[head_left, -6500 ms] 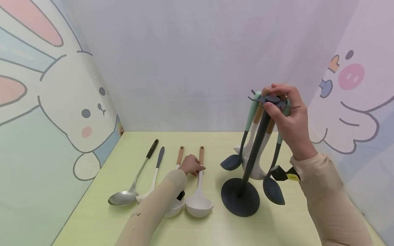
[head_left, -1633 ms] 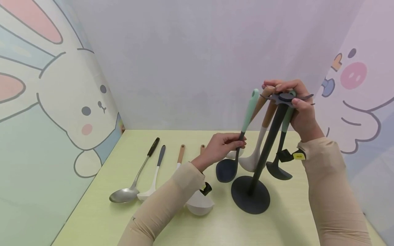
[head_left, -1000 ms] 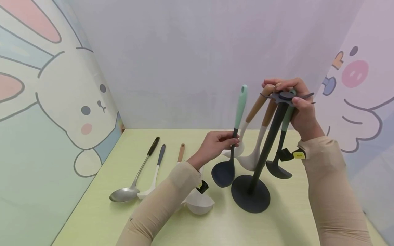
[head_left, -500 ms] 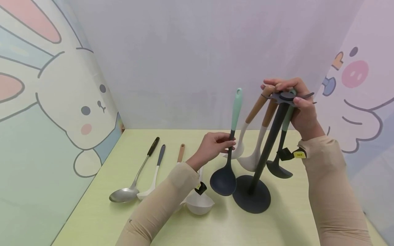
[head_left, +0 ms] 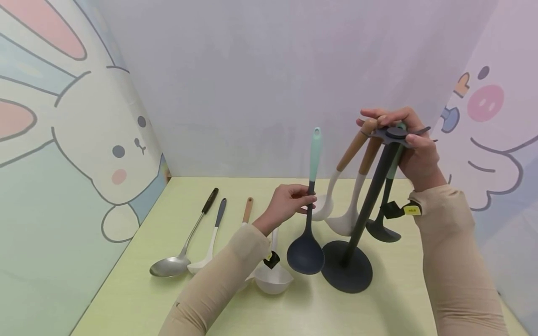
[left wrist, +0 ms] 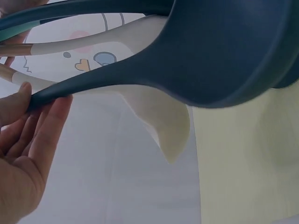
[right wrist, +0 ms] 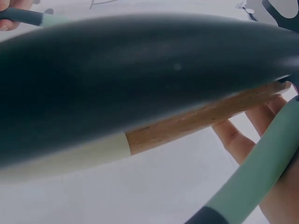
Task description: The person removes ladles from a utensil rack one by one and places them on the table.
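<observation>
In the head view my left hand (head_left: 286, 205) pinches the dark shaft of a navy ladle (head_left: 306, 254) with a mint handle. This ladle is off the hooks, upright left of the black utensil stand (head_left: 370, 200); the left wrist view shows thumb and fingers around its shaft. My right hand (head_left: 416, 149) grips the stand's hooked top, which tilts to the right. On the stand hang two white ladles with wooden handles (head_left: 350, 149) and a dark ladle (head_left: 383, 231) with a mint handle. In the right wrist view the stand's pole (right wrist: 140, 79) hides much.
Left on the pale table (head_left: 130, 289) lie a steel ladle (head_left: 170, 266), a white ladle with a grey handle (head_left: 220, 212), a wooden-handled ladle (head_left: 248, 210) partly behind my left sleeve, and another white ladle (head_left: 273, 280). A grey wall (head_left: 252, 93) stands behind.
Earlier my left hand was at the ladles on the table, and the navy ladle hung on the stand. My left hand has since drawn that ladle leftward and down. The stand has shifted slightly right.
</observation>
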Demonstrator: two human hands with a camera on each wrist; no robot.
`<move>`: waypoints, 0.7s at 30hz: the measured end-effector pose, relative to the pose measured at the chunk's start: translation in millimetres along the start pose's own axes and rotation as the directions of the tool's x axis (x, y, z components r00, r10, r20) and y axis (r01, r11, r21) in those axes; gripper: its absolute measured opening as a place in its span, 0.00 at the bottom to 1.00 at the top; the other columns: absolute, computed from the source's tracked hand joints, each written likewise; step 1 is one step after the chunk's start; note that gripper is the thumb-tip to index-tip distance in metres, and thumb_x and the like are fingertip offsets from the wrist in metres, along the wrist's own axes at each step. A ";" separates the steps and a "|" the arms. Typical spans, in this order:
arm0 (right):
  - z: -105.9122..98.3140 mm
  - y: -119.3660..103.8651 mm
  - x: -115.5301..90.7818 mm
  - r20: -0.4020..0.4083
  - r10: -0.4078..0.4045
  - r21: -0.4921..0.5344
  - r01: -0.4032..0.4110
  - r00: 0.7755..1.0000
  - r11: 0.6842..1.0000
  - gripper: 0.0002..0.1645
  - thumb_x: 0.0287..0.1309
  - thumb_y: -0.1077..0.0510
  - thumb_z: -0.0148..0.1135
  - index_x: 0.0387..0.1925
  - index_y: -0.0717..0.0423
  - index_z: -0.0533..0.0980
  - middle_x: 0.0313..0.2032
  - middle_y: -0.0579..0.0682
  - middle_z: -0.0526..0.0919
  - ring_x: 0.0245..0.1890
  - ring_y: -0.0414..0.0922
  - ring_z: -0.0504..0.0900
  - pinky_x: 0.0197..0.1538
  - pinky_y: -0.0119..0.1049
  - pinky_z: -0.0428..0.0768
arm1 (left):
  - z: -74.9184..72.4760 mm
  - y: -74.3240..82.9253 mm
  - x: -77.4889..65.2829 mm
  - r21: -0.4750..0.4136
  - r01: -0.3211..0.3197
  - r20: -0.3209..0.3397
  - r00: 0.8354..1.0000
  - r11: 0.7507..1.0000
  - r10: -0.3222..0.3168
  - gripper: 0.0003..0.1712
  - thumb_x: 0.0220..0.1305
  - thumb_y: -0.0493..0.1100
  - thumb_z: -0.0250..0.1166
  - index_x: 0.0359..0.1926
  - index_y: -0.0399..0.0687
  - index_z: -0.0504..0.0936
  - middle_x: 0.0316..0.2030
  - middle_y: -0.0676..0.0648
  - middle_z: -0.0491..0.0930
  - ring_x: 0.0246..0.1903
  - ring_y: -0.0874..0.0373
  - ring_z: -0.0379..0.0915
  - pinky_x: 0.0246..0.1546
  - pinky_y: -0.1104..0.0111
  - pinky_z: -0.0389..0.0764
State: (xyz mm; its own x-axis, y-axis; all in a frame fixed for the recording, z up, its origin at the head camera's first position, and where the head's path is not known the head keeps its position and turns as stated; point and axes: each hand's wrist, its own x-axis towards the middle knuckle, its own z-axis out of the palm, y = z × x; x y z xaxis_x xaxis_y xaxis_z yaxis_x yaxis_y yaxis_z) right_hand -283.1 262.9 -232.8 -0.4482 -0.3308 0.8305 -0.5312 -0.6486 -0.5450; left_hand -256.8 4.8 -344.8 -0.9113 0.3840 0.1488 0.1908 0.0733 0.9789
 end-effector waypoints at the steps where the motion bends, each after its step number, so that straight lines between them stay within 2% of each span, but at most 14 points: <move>1: -0.6 -0.2 -0.3 0.005 0.002 0.007 -0.002 1.000 1.000 0.18 0.51 0.66 0.50 0.42 0.77 0.71 0.54 0.71 0.78 0.64 0.64 0.68 0.66 0.53 0.63 | -0.7 -1.6 0.1 -0.001 0.003 -0.003 1.000 1.000 -0.003 0.09 0.65 0.33 0.67 0.45 0.32 0.85 0.40 0.34 0.85 0.36 0.52 0.86 0.36 0.63 0.86; 6: -2.5 -0.6 -0.6 0.027 0.001 0.015 -0.001 1.000 1.000 0.19 0.50 0.66 0.50 0.42 0.78 0.71 0.53 0.71 0.79 0.64 0.65 0.66 0.67 0.55 0.62 | -4.3 -11.8 1.5 -0.007 0.016 -0.022 1.000 1.000 -0.016 0.10 0.65 0.33 0.67 0.46 0.30 0.84 0.40 0.36 0.85 0.36 0.53 0.86 0.36 0.63 0.86; 13: -3.2 0.2 -0.3 0.041 -0.007 0.032 0.005 0.999 0.999 0.19 0.50 0.66 0.50 0.42 0.78 0.70 0.54 0.72 0.77 0.64 0.67 0.67 0.67 0.56 0.62 | -7.9 -29.7 3.1 -0.031 0.043 -0.048 0.998 0.999 -0.045 0.11 0.66 0.33 0.66 0.46 0.28 0.83 0.41 0.33 0.85 0.35 0.52 0.86 0.35 0.63 0.86; 21: -1.3 0.8 -0.1 0.038 -0.012 0.030 0.011 0.999 0.999 0.19 0.50 0.66 0.49 0.42 0.78 0.70 0.55 0.72 0.77 0.64 0.66 0.67 0.67 0.55 0.63 | -10.6 -45.8 3.8 -0.041 0.074 -0.084 0.994 0.996 -0.077 0.10 0.65 0.31 0.66 0.45 0.27 0.84 0.38 0.36 0.85 0.35 0.49 0.86 0.35 0.61 0.86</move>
State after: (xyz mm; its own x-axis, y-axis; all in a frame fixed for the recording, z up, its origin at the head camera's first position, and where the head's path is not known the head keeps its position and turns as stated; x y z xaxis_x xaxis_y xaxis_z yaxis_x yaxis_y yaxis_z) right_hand -284.4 263.3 -233.5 -0.4142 -0.3489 0.8406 -0.5141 -0.6724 -0.5325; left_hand -272.9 -6.8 -387.6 -0.9506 0.2989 0.0839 0.1075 0.0633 0.9922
